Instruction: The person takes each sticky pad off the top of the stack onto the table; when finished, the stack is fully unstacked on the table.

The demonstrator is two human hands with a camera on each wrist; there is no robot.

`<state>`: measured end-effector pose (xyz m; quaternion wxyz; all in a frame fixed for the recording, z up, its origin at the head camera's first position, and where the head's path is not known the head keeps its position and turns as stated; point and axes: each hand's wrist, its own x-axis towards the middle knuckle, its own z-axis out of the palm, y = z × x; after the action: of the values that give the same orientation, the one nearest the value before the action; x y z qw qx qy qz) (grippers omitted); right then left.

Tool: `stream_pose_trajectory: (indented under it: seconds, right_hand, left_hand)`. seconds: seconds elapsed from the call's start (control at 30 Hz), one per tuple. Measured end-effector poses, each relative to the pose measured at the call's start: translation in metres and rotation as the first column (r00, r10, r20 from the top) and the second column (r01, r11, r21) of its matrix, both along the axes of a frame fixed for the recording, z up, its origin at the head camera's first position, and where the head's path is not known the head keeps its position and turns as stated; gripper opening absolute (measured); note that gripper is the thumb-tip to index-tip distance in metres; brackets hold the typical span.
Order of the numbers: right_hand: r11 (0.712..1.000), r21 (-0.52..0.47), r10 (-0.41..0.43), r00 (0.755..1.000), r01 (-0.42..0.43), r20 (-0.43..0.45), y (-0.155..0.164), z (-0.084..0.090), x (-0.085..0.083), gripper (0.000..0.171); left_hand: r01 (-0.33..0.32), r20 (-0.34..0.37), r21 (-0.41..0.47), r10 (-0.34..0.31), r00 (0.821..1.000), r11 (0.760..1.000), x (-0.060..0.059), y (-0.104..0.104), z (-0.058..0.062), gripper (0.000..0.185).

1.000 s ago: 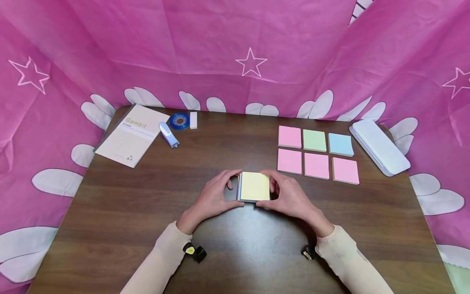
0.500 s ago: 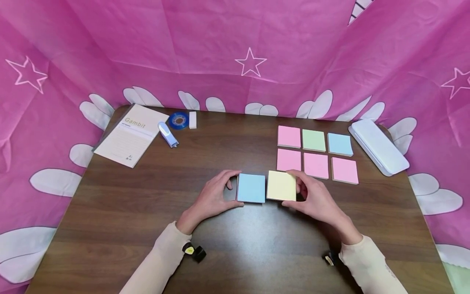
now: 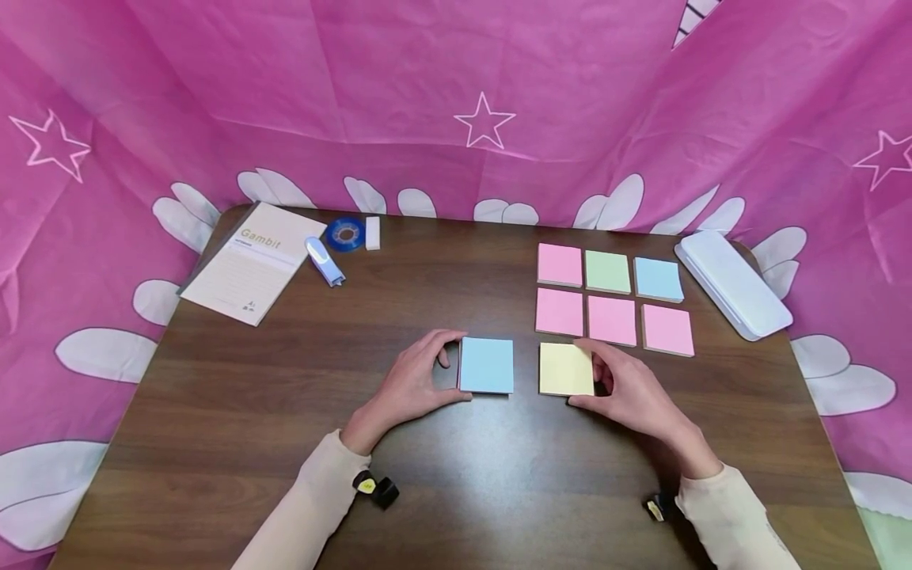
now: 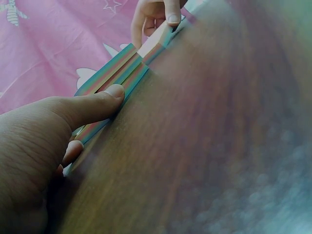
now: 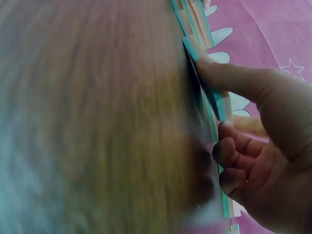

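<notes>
My left hand [image 3: 413, 376] grips a stack of sticky note pads topped by a blue pad [image 3: 488, 366], thumb at the near edge and fingers at the far edge. In the left wrist view the stack [image 4: 114, 73] shows several coloured layers under my thumb. To its right, my right hand [image 3: 634, 392] pinches a yellow-topped sticky note pad [image 3: 565, 369] between thumb and fingers. In the right wrist view this pad [image 5: 195, 48] is tilted, with a dark gap under its edge. A space separates it from the stack.
Behind my right hand lie two rows of pads: pink [image 3: 559, 264], green [image 3: 607, 271] and blue [image 3: 658, 279], then several pink ones [image 3: 611, 321]. A white case [image 3: 734, 285] stands right. Far left are a notebook [image 3: 252, 261], blue-white gadget [image 3: 324, 261], blue tape roll [image 3: 346, 234] and white eraser [image 3: 373, 233].
My right hand has lifted the yellow pad off the stack and carried it right, then slightly nearer, uncovering the blue pad. My left hand has stayed at the stack.
</notes>
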<state>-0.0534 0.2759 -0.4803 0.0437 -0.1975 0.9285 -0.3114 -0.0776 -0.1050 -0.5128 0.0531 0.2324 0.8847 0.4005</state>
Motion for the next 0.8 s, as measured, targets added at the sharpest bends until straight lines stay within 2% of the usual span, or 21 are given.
stream_pose_trajectory:
  seconds: [0.2,0.4,0.8]
  right_hand:
    - [0.999,0.043,-0.01,1.0,0.009,0.017,-0.0029,-0.0017,-0.0013,0.084]
    - [0.999,0.039,-0.03,0.999,0.029,0.038,-0.0028,-0.0014,-0.0014,0.081]
    - [0.999,0.025,-0.021,1.0,0.021,0.009,-0.0025,-0.0026,-0.001,0.087]
  left_hand:
    - [-0.001,-0.003,-0.002,0.001,1.0,1.0,-0.0001,-0.0006,-0.0001,0.094]
    - [0.002,-0.01,-0.003,-0.002,1.0,1.0,-0.0003,-0.0002,0.0002,0.094]
    - [-0.002,-0.012,-0.005,0.002,1.0,1.0,-0.0003,0.0002,-0.0003,0.093]
